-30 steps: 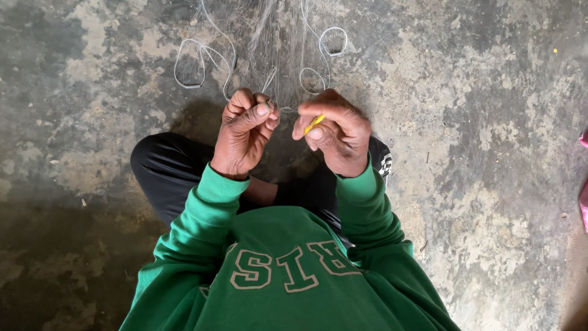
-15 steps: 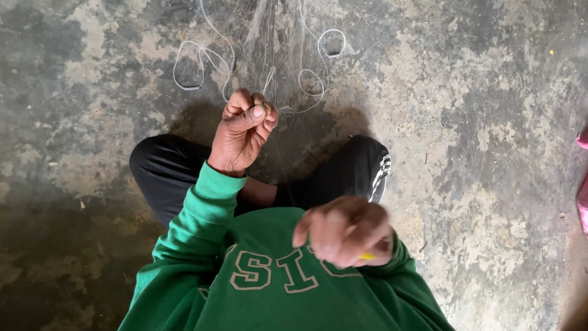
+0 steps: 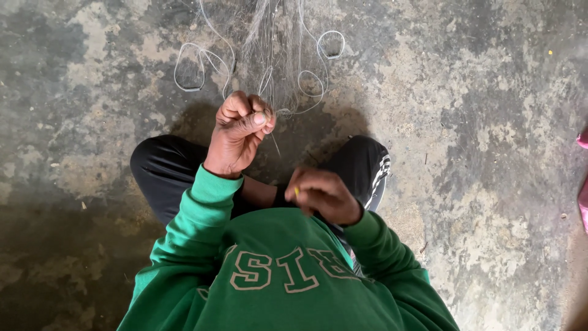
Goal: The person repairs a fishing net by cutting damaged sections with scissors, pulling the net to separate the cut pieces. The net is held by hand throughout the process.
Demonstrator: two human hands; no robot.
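Two hands are busy over a patchy concrete floor (image 3: 478,122), seen from straight above. Nearest the camera, a green sweatshirt (image 3: 275,276) with pale block lettering fills the bottom edge, and both sleeves run up from it. Just beyond the chest, the right hand (image 3: 323,195) sits curled shut, knuckles up, pinching a small yellow tool (image 3: 297,191); only a sliver of yellow shows between the fingers, so what kind of tool it is cannot be told. That hand hangs low, close to the body, over the lap. Dark trousers (image 3: 165,178) spread to either side, knees out, one with a white side stripe near the right knee. Farther out, the left hand (image 3: 240,132) is raised and closed in a fist, thumb pressed against the forefinger, gripping the bunched end of a fine net (image 3: 275,55). From that pinch the mesh fans away toward the top edge of the floor, thin and grey, nearly see-through. Pale line (image 3: 202,64) loops on the concrete either side of the net, one coil at left, smaller rings at right. At the far right edge something pink (image 3: 583,178) pokes in.
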